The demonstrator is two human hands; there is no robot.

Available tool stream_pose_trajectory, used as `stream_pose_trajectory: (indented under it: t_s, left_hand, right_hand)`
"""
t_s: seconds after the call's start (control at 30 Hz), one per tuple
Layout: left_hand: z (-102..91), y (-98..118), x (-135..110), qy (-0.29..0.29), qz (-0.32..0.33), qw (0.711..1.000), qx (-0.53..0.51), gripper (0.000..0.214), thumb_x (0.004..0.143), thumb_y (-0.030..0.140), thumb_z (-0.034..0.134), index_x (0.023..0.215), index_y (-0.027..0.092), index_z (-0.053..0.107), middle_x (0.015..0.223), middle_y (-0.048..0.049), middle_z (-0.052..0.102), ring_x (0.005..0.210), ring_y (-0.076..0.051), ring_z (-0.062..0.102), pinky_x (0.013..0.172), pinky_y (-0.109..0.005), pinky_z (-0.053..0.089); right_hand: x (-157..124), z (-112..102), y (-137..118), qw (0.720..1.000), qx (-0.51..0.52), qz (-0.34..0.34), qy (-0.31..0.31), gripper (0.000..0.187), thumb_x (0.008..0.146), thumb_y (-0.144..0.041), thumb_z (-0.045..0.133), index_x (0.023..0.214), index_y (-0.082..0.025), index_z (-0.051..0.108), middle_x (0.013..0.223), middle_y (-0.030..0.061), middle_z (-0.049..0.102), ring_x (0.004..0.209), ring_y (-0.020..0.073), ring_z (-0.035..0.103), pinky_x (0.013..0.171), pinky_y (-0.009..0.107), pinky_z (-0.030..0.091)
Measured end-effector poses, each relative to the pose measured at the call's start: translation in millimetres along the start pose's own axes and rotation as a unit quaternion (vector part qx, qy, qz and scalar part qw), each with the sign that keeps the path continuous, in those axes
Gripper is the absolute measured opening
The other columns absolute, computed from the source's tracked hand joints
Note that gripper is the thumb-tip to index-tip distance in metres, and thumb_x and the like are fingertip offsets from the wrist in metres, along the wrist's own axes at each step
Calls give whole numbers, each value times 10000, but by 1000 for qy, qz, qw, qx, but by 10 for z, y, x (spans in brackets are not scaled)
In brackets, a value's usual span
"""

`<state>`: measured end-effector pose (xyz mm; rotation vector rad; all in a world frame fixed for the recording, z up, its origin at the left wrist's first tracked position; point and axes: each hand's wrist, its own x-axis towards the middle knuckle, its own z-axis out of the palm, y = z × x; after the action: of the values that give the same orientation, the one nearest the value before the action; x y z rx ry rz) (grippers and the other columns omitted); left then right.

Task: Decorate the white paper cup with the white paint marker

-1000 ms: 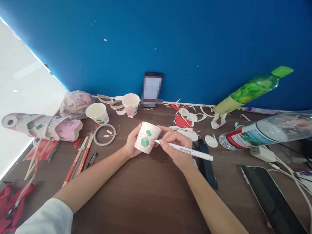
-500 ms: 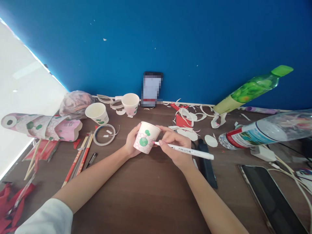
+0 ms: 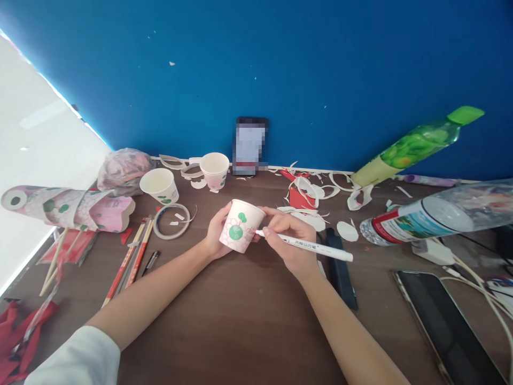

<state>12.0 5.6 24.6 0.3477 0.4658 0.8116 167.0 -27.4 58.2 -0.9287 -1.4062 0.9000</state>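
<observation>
My left hand (image 3: 217, 235) is closed around the left side of a paper cup (image 3: 240, 224), which is white with pink outlines and green round prints. The cup tilts a little, its rim upward. In my right hand (image 3: 294, 243) is a white marker pen (image 3: 316, 247), pinched with its pink tip pointing left at the cup's right side. Whether the tip touches the wall is hard to make out. Some right-hand fingers reach behind the cup and are partly hidden. Behind stand two more paper cups, one at the left (image 3: 158, 187) and one nearer the wall (image 3: 215, 171).
A phone (image 3: 249, 147) leans on the blue wall. Paper scraps (image 3: 308, 195), a green-capped bottle (image 3: 417, 144), a water bottle (image 3: 417, 219) and another phone (image 3: 449, 326) lie rightward. Leftward are a tape roll (image 3: 172, 222), chopsticks (image 3: 128, 262) and a stack of cut cups (image 3: 68, 208).
The marker's tip has shifted slightly up and to the right beside the cup, and my right hand has moved slightly with it. My left hand and the cup stay almost still.
</observation>
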Motion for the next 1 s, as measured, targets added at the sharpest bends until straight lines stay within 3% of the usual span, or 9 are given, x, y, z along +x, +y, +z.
stream_pose_trajectory:
  t_s: [0.43,0.87,1.0]
  left_hand:
    - [-27,-4,13,0,7,1000,-4,549,925,481,324,1006,61,668,897,-163,719,706,-237,670,670,-374,534]
    - [22,11,-1,23,10,1000,-7,548,926,470,325,980,50,674,871,-160,716,696,-232,662,644,-360,529]
    - [14,2,-7,25,7,1000,-5,530,921,481,364,993,59,676,900,-159,722,695,-228,668,665,-353,525]
  right_hand:
    - [-7,-28,47,1000,-16,-1,5,303,746,-148,651,529,-230,456,584,-14,641,985,278,711,826,397,552]
    - [-13,-13,45,1000,-14,8,1,334,759,-227,671,516,-234,443,539,-26,546,957,271,704,945,473,518]
    - [-16,-62,130,999,44,27,6,309,771,-314,684,557,-238,474,506,-40,525,941,264,705,952,481,507]
